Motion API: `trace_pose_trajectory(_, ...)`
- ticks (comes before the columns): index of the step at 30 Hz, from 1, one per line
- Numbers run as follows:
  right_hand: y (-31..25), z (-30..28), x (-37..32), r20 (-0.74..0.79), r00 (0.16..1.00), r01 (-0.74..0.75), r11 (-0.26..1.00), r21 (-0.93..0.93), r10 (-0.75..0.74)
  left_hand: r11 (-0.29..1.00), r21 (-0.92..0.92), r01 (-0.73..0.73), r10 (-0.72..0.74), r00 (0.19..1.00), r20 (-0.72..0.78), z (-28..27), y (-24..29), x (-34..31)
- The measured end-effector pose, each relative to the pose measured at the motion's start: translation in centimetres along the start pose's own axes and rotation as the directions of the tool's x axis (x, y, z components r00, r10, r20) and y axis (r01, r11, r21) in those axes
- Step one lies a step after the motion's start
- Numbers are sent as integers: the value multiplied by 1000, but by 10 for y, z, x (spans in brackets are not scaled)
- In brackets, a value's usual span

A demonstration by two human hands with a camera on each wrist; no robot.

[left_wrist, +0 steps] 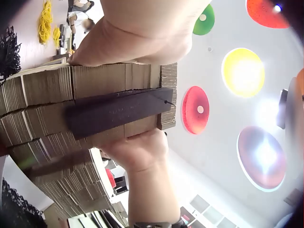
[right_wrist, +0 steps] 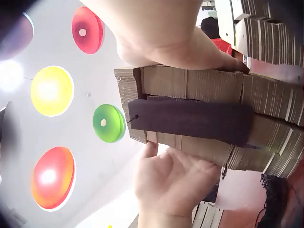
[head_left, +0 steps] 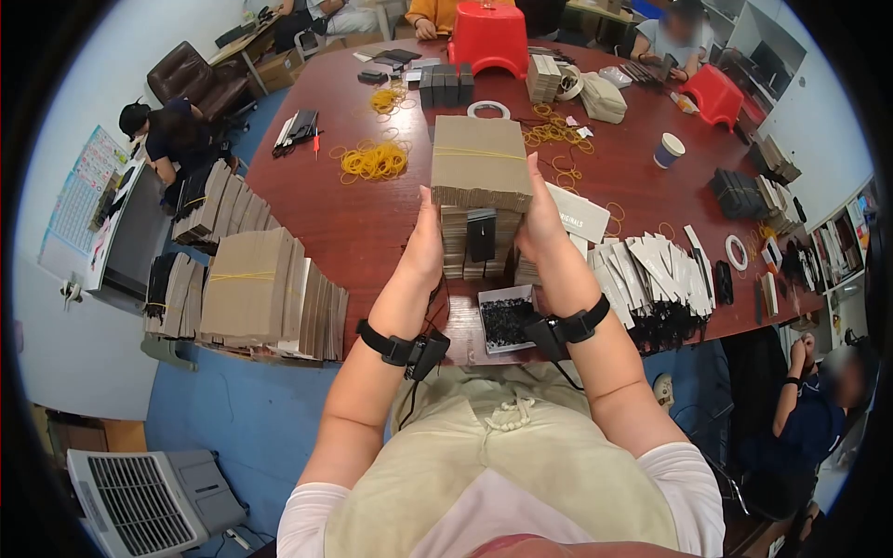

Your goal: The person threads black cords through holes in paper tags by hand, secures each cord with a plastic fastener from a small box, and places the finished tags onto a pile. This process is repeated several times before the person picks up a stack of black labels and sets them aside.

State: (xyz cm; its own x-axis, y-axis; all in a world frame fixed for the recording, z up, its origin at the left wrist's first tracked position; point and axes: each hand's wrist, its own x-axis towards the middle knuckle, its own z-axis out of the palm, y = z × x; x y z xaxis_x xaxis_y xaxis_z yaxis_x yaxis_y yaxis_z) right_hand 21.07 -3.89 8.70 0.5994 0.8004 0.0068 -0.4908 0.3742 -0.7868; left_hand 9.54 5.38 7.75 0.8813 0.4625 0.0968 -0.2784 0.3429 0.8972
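Dark red surface, long and crowded, fills a workroom where other people sit along its far edge and right side. Over its near edge a person holds up a thick bundle of cardboard sheets with a yellow rubber band round it. The left hand and the right hand press against opposite sides of the bundle, fingers fairly straight, clamping it between the palms. A black tag lies across the bundle's near face, between the two hands. Just below it, at the near edge, sits a box of black strings. Loose yellow rubber bands lie toward the left edge, and a red stool stands upturned at the far edge.
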Motion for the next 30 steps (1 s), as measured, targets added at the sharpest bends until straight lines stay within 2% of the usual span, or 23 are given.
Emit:
trace_pose_trajectory(4,-7,2,-1,7,1000,11,1000,0,-11,999,-31,-17,18,999,39,4,5,-2)
trace_pose_trajectory(7,-8,-3,1,33,999,-8,1000,-24,9,995,-19,-97,98,995,30,0,-4,1)
trace_pose_trajectory(10,-1,-11,0,26,999,-46,998,-46,47,992,-102,-71,80,993,83,-7,-11,-3)
trace_pose_trajectory(13,-5,-12,-5,17,1000,3,999,-51,-2,993,-85,-80,81,997,9,-18,-21,-1)
trace_pose_trajectory(16,-18,-1,-7,68,991,116,992,-55,-113,982,92,-164,175,976,-131,-13,-8,2)
trace_pose_trajectory(17,-20,2,-7,90,984,159,986,-55,-154,989,76,-130,139,981,-135,-16,-5,4)
trace_pose_trajectory(20,-12,0,-3,93,990,111,992,-53,-106,970,-227,83,-74,996,50,-21,-5,10)
trace_pose_trajectory(21,-11,3,-3,85,992,96,995,-31,-93,978,-195,77,-55,992,116,-16,0,10)
trace_pose_trajectory(26,-15,12,-6,23,1000,20,1000,24,-21,973,-201,118,-102,991,90,-3,11,15)
trace_pose_trajectory(30,-14,12,-8,53,996,73,997,-10,-73,972,-203,116,-96,990,107,-3,9,15)
